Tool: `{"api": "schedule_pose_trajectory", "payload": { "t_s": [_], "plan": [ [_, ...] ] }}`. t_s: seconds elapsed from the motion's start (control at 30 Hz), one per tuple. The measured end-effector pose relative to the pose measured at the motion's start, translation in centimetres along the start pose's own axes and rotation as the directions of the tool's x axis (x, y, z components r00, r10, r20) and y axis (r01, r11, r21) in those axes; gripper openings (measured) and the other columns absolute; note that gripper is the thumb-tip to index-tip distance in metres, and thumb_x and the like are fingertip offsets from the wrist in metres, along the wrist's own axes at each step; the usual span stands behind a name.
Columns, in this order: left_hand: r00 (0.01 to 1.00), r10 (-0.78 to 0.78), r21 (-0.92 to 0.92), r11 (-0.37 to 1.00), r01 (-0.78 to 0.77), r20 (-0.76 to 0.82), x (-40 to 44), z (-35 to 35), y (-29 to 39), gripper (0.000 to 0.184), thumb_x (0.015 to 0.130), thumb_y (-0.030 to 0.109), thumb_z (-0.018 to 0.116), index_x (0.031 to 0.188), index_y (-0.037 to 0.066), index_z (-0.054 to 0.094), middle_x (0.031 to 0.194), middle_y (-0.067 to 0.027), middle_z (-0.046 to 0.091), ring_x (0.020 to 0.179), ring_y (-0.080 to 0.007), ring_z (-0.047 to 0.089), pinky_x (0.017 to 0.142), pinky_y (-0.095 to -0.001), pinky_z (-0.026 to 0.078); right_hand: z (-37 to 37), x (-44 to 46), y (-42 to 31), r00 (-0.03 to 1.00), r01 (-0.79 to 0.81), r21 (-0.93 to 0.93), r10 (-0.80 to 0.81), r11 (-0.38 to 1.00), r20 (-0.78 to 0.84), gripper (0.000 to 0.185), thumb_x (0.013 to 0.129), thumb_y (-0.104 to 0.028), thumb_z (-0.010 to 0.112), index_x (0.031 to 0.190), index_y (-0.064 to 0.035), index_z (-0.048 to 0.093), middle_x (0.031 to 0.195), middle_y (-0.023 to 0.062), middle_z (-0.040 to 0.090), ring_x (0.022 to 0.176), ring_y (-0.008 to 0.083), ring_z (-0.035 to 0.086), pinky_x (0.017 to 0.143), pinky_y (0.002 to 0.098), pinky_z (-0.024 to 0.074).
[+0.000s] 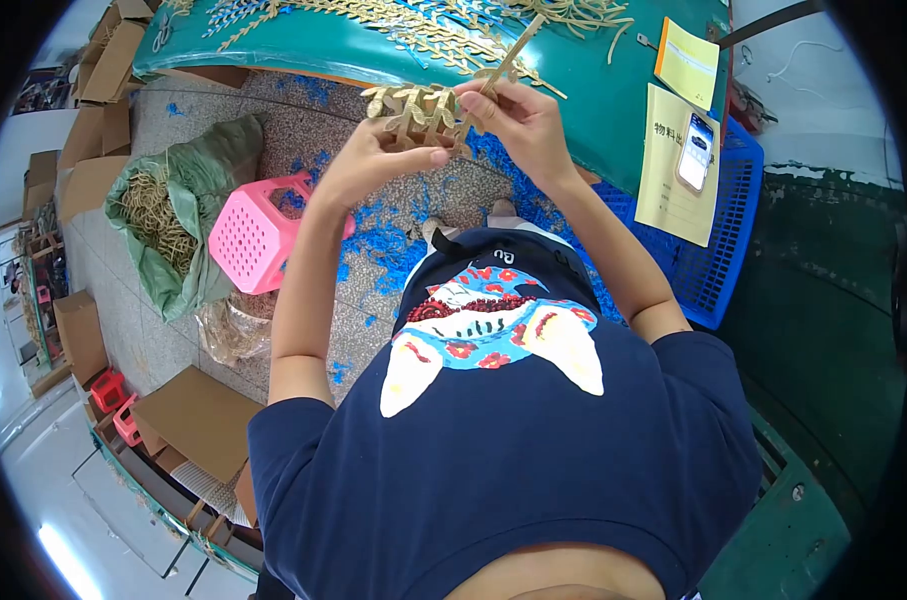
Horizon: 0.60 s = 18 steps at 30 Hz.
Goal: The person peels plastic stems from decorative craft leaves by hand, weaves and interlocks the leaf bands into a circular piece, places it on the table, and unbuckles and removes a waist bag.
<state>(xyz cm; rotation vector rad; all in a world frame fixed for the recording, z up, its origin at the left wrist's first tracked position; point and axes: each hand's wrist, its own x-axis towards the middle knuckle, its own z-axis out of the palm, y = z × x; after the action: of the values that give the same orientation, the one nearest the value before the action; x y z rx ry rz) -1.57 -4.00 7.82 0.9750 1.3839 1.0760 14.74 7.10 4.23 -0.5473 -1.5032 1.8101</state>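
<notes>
Gold leaf-patterned trim [413, 112] is wrapped in a loop around the fingers of my left hand [368, 165], whose thumb lies along the lower edge. My right hand [526, 125] pinches the same trim between thumb and fingertips just to the right of the loop. A straight tail of the trim sticks up past my right fingers, over the table edge. Both hands are in front of the green table [363, 58], above the floor. More gold leaf strips [413, 30] and some blue and white ones lie spread on the tabletop.
On the table's right are a yellow pad [686, 62], a brown envelope [663, 195] and a phone [695, 152]. A blue crate [718, 265] stands below. To the left are a pink stool [248, 240], a green sack [218, 150] of gold scraps, and cardboard boxes [198, 420]. Blue scraps [378, 255] litter the floor.
</notes>
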Motion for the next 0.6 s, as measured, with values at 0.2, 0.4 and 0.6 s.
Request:
{"api": "schedule_pose_trajectory", "payload": {
  "t_s": [0.2, 0.4, 0.6],
  "plan": [
    [0.971, 0.121, -0.065, 0.988, -0.137, -0.205, 0.6, 2.8, -2.0, 0.03, 0.071, 0.012, 0.077, 0.096, 0.003, 0.065, 0.086, -0.0025, 0.067, 0.079, -0.0081, 0.061, 0.071, -0.0241, 0.049, 0.0, -0.1, -0.8, 0.994, 0.103, -0.255, -0.106, 0.962, -0.001, 0.026, 0.083, -0.011, 0.066, 0.107, -0.0018, 0.064, 0.099, 0.0086, 0.065, 0.089, 0.0114, 0.061, 0.072, 0.0242, 0.0516],
    [0.955, 0.196, 0.045, 0.981, -0.191, -0.222, -0.2, 3.4, -2.1, 0.032, 0.07, 0.01, 0.077, 0.097, 0.001, 0.064, 0.087, -0.0029, 0.067, 0.078, -0.0083, 0.061, 0.07, -0.0241, 0.05, -2.3, 1.1, -2.1, 1.0, 0.0, -0.017, 0.0, 1.0, -0.014, 0.023, 0.081, -0.016, 0.068, 0.101, -0.0039, 0.067, 0.09, 0.0067, 0.066, 0.082, 0.0096, 0.06, 0.067, 0.0244, 0.0475],
    [0.93, 0.278, 0.095, 0.96, -0.263, -0.241, -0.8, 4.0, -0.7, 0.029, 0.07, 0.009, 0.078, 0.094, 0.001, 0.065, 0.086, -0.0033, 0.067, 0.078, -0.0079, 0.061, 0.069, -0.0239, 0.05, -2.5, 1.6, -2.8, 0.996, 0.069, -0.146, -0.075, 0.987, -0.04, 0.018, 0.081, -0.019, 0.069, 0.091, -0.0038, 0.07, 0.082, 0.0028, 0.066, 0.073, 0.0065, 0.054, 0.063, 0.0207, 0.043]
  ]
}}
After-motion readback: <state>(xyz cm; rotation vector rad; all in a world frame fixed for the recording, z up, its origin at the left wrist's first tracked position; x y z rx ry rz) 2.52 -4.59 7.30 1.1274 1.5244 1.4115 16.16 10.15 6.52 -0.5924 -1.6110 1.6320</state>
